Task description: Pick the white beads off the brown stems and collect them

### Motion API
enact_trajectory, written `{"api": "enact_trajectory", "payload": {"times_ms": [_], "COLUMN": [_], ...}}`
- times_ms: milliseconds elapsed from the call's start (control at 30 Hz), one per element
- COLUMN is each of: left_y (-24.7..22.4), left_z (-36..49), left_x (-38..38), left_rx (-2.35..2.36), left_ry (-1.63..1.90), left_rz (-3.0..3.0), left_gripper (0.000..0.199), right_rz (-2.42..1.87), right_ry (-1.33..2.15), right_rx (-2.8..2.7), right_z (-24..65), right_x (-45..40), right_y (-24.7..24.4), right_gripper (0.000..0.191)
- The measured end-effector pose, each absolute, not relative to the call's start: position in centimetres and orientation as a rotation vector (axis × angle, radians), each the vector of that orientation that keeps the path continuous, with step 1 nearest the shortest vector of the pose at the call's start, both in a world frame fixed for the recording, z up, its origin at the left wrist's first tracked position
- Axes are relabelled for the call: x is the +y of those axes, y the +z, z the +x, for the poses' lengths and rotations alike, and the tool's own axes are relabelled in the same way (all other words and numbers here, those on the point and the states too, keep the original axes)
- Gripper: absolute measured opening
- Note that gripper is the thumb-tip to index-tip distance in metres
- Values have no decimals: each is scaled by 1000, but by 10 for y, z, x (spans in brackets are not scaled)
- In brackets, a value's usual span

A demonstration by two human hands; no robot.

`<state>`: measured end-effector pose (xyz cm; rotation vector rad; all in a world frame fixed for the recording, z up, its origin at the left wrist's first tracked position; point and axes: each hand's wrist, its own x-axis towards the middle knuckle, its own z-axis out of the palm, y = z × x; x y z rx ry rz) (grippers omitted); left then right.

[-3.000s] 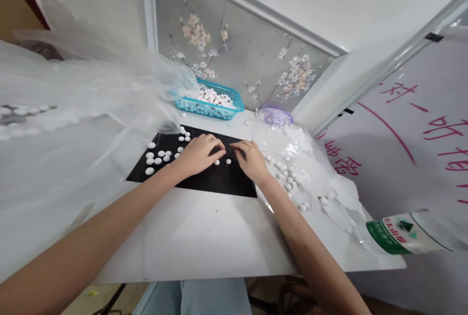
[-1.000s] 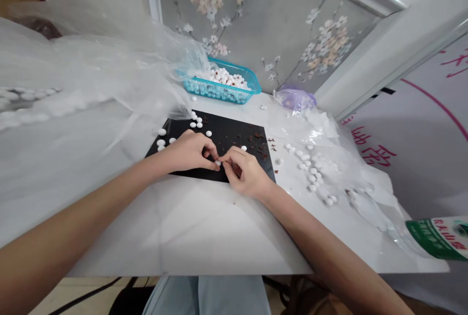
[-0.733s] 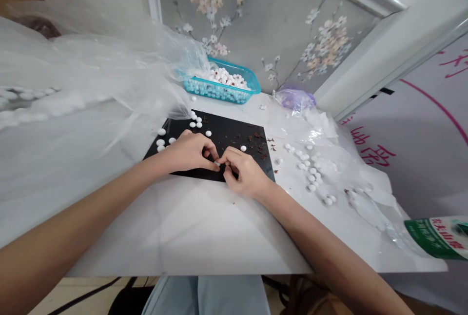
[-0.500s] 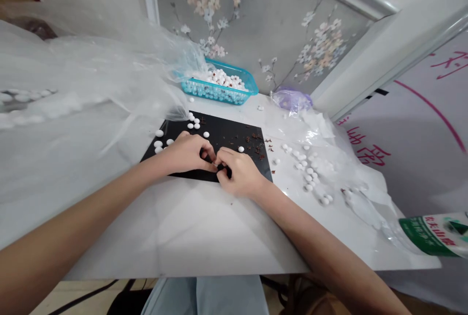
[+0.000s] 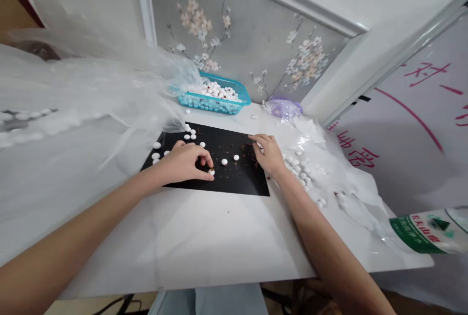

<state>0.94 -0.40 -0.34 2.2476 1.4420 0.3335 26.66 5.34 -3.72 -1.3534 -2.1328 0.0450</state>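
Left hand (image 5: 183, 162) pinches a white bead (image 5: 211, 172) above the black mat's (image 5: 241, 184) lower edge; right hand (image 5: 268, 154), fingers open, at its right edge.

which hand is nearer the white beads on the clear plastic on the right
The right hand is nearer, just beside the white beads. The left hand is farther away, on the other side of the black mat.

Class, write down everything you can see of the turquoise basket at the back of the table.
The turquoise basket is a shallow, rectangular tray with rounded corners, plastic by its look. It is heaped with white round pieces flecked with dark bits. It sits at the back of the white table, before the floral wall panel, with clear plastic draped over its left end.
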Motion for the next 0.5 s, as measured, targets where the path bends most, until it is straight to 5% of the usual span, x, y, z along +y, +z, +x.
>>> {"api": "enact_trajectory", "payload": {"times_ms": [500], "left_y": [7], "left_z": [4], "left_x": [-4], "left_rx": [1324], "left_ry": [411], "left_rz": [2463], "left_gripper": [36], "right_rz": [-1472], "right_ry": [103], "right_rx": [-1988], "right_z": [259], "right_x": [47], "right_y": [-37], "right_gripper": [16]}}
